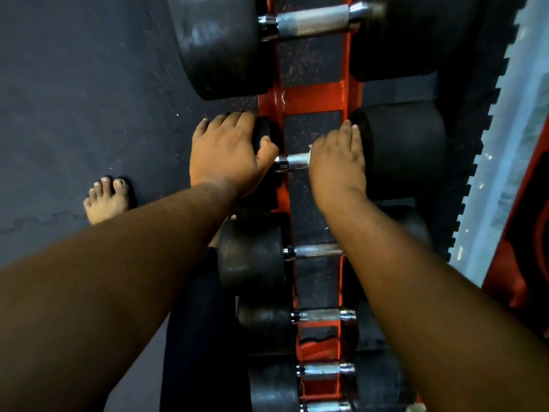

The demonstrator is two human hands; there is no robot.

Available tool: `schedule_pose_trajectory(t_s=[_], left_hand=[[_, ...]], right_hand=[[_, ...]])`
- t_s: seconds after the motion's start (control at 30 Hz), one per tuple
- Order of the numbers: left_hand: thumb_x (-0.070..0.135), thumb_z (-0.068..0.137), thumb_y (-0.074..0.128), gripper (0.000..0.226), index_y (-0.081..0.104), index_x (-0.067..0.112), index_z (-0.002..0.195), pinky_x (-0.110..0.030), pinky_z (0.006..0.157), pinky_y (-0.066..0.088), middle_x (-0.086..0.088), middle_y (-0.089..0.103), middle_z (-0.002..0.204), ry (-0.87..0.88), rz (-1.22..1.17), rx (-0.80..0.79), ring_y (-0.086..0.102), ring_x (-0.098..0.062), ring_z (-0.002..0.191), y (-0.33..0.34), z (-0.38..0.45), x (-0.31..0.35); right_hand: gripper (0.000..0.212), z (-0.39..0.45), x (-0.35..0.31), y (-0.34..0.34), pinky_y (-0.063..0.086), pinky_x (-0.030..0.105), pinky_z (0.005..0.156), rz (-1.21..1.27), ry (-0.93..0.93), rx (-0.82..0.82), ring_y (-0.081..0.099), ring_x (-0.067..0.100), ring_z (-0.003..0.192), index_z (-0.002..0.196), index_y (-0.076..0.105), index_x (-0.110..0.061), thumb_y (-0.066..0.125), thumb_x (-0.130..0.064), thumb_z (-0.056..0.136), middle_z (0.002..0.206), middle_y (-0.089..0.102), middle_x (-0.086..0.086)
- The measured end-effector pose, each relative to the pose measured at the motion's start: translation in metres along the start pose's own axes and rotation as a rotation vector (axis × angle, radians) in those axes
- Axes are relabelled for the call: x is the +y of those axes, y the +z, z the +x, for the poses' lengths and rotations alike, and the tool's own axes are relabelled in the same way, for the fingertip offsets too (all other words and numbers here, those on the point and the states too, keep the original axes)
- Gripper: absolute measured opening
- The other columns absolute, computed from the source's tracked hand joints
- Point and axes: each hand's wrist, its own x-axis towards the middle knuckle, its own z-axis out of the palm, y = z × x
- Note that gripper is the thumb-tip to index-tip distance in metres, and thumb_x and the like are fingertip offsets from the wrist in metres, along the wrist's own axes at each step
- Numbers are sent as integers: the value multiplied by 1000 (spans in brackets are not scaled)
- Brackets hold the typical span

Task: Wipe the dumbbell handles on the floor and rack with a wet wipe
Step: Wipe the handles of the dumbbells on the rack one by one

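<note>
Dim, low-contrast view; glare glints on knurled chrome dumbbell handle [313, 21]; soft blur throughout; wide-angle stretching at edges.

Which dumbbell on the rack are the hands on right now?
The second dumbbell from the top: left hand grips its left head, right hand covers its handle. The other rack dumbbells are untouched.
</note>
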Motion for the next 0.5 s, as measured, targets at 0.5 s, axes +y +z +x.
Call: schedule_pose_trajectory(t_s=[0.5], left_hand=[[49,94,36,53,62,13,123,-50,111,38,-12,68,122,0,1,18,59,-34,117,-1,-1,1]], right_hand=[[43,-93,-39,68,46,43,109,1181,403,288,51,24,134,142,57,-15,53,-14,99,152,48,7]])
